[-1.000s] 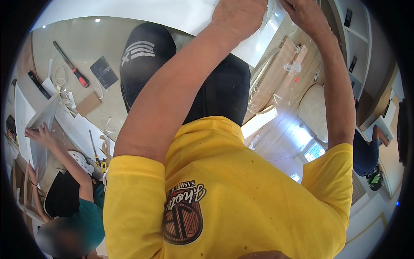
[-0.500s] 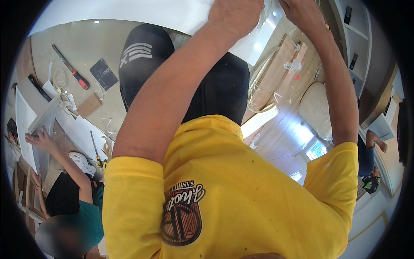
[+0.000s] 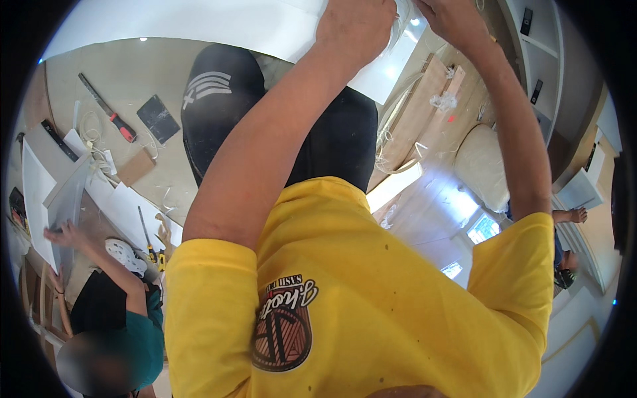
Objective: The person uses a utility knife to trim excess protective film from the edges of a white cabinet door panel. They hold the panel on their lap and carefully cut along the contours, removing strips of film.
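A large white panel with a glossy surface lies across my knees at the top of the view. My left hand rests over the panel, its fingers curled closed. Beside its fingertips a thin, pale, curled strip shows against the panel. My right hand is just right of the panel's edge, with its fingers drawn together and pointing toward the left hand. Both hands' fingertips are partly cut off by the upper edge, so what they hold is hidden.
On the floor at left lie a red-and-black handled file, a dark square plate and strip scraps. A co-worker in green handles a white frame piece. Wooden boards lie at right, near a white shelf unit and another person's limb.
Both my hands appear slightly lower and farther left, with the view shifting a little. The co-worker's hand has moved slightly on the frame piece. At far right, the other person's limb has changed position.
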Available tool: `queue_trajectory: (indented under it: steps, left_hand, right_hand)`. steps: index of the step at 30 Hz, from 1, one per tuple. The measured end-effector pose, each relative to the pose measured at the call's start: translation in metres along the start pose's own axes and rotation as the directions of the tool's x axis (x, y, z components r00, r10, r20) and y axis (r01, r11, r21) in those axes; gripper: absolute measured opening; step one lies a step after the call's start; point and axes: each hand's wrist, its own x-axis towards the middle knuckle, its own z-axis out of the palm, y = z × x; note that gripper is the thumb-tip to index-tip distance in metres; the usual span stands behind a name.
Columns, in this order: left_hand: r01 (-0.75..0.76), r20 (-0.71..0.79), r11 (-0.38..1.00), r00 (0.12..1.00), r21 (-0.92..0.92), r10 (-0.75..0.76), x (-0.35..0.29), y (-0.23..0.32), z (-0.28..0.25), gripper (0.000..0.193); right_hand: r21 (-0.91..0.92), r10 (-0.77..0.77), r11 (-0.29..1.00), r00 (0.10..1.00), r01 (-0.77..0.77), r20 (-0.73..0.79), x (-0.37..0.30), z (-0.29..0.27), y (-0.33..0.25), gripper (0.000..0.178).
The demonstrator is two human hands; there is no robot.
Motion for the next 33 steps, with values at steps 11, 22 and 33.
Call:
queue_trajectory:
  steps: [11,22,33]
  left_hand:
    - [0.004,0.052,1.0,0.999,0.013,-0.005,-0.001,0.002,-0.004,0.03]
    - [-0.004,0.0,1.0,1.0,-0.027,0.004,0.0,0.001,-0.003,0.029]
    - [0.01,0.01,1.0,1.0,-0.005,-0.01,0.0,0.0,0.001,0.03]
  right_hand:
    - [0.064,0.106,0.993,0.993,-0.102,-0.058,-0.011,0.006,-0.01,0.015]
    - [-0.118,0.154,0.982,0.987,-0.147,0.049,0.003,-0.005,-0.018,0.015]
    - [-0.001,0.193,0.981,0.981,-0.193,0.013,-0.01,-0.005,-0.022,0.016]
